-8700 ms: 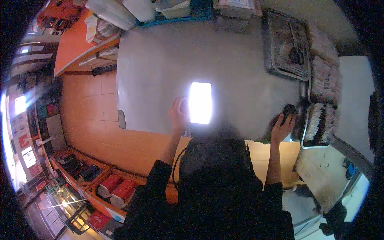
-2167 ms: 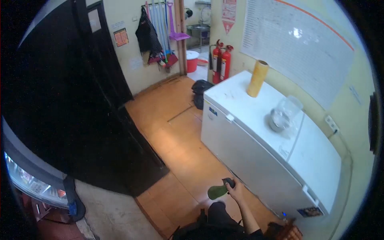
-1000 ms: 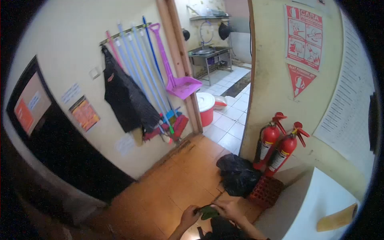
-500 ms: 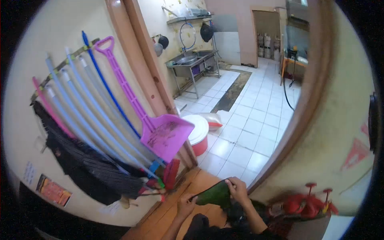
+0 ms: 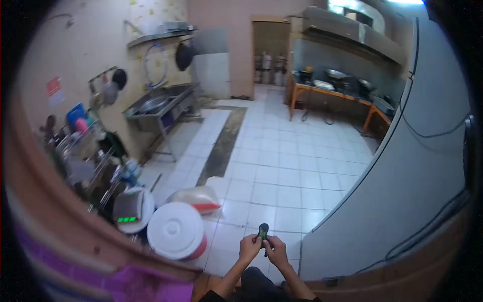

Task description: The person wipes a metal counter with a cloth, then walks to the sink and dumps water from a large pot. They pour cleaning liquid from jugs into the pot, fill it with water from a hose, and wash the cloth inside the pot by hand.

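Both hands were in front of the body, low in the view: the left hand [image 5: 249, 247] and the right hand [image 5: 275, 250] together pinched a small dark green item [image 5: 262, 231], held upright between the fingertips, above the white tiled floor [image 5: 282, 171]. It was too small to tell what it was. As I judge, the work on it was not finished. A white lidded bucket [image 5: 175, 230] stood near, to the left.

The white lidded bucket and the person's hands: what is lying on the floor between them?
Only bare white floor tiles separate the bucket from the hands, in the head view.
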Motion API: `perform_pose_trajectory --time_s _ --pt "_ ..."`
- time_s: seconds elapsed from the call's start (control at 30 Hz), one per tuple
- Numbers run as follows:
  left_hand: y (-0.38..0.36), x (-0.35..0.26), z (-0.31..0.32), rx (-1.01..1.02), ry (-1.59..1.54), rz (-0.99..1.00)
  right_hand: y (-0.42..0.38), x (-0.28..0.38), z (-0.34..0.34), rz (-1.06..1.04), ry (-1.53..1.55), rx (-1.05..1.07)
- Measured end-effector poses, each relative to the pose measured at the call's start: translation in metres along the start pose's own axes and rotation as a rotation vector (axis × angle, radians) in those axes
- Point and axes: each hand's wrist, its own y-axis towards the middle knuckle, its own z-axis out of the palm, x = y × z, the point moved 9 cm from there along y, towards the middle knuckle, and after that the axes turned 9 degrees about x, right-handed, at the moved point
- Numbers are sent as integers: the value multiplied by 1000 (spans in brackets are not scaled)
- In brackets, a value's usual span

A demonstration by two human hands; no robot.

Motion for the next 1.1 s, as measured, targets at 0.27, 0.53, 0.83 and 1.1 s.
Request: perform_pose_trajectory --time_s 0.27,0.53,0.83,1.1 --pt "231 -25 15 178 -14 4 206 -109 0 -16 -76 178" --pt "426 24 -95 121 -162 -26 421 -178 108 374 694 877" --pt "669 128 -218 -184 -161 -102 686 -395 177 509 518 654" --pt "859 52 -388 -479 192 38 647 -636 74 1172 -652 865"
